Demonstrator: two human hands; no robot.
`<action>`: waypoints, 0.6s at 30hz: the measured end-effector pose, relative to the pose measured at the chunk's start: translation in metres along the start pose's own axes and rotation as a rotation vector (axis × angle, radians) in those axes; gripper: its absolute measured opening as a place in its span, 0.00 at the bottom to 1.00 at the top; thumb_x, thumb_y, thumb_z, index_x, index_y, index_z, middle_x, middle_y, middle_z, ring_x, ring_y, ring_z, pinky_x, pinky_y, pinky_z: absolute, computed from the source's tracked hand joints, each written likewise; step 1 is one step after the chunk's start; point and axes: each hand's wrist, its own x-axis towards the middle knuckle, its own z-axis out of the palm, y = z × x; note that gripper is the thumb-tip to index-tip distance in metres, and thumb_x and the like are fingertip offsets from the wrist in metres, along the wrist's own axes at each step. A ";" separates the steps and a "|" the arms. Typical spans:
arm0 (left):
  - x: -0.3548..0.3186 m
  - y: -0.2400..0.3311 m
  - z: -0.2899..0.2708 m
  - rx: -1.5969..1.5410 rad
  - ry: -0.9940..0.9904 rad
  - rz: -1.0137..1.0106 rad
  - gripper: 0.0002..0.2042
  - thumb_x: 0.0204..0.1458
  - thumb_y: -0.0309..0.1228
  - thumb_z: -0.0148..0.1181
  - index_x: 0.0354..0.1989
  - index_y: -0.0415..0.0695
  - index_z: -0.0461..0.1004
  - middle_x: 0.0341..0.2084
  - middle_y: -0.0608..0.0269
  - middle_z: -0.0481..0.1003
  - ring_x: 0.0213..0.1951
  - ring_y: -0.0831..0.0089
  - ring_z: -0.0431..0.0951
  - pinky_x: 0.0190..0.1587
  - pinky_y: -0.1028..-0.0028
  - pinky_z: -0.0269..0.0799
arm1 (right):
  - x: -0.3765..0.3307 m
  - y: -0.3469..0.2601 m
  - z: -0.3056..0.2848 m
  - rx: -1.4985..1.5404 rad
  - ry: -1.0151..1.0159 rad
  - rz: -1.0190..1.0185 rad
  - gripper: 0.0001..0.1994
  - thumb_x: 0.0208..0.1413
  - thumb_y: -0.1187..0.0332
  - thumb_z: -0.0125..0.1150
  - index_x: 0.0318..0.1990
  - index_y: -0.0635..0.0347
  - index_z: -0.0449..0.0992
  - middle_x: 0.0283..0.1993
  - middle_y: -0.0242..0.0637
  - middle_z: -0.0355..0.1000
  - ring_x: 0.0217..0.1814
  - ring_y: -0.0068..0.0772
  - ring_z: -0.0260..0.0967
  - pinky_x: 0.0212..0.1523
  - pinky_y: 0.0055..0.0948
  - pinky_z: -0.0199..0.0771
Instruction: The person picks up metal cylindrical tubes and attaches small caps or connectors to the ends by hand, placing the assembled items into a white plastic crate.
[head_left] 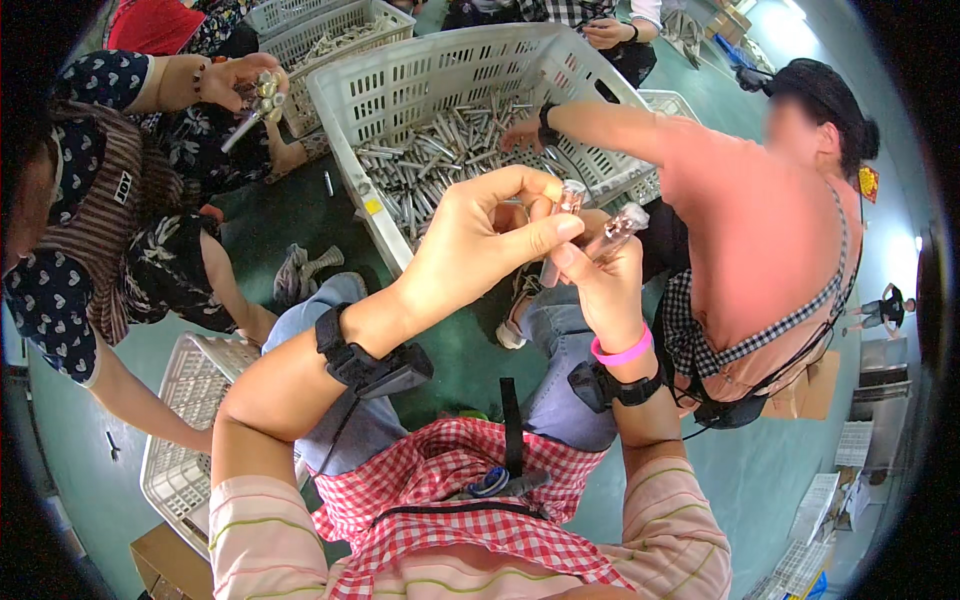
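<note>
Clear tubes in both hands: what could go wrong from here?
1. The left hand pinches its clear tube only at the fingertips, so the tube could slip and fall to the green floor.
2. The right hand holds a second tube close by; the two could knock together.
3. A co-worker's hand reaches into the white crate just ahead, risking a bump.

Looks like a small factory or assembly workshop: several people sit low on a green-painted floor (470,360) round white plastic crates (420,70), one heaped w/ small metal tubes (440,160), prob. parts; cardboard boxes (815,385) nearby.
</note>
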 end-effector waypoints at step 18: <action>0.004 0.017 -0.013 -0.077 -0.155 -0.087 0.20 0.54 0.40 0.45 0.44 0.35 0.71 0.19 0.75 0.66 0.19 0.89 0.54 0.21 0.86 0.47 | 0.006 -0.009 0.003 -0.053 -0.059 0.070 0.09 0.49 0.70 0.57 0.20 0.63 0.71 0.28 0.36 0.72 0.24 0.17 0.64 0.24 0.17 0.61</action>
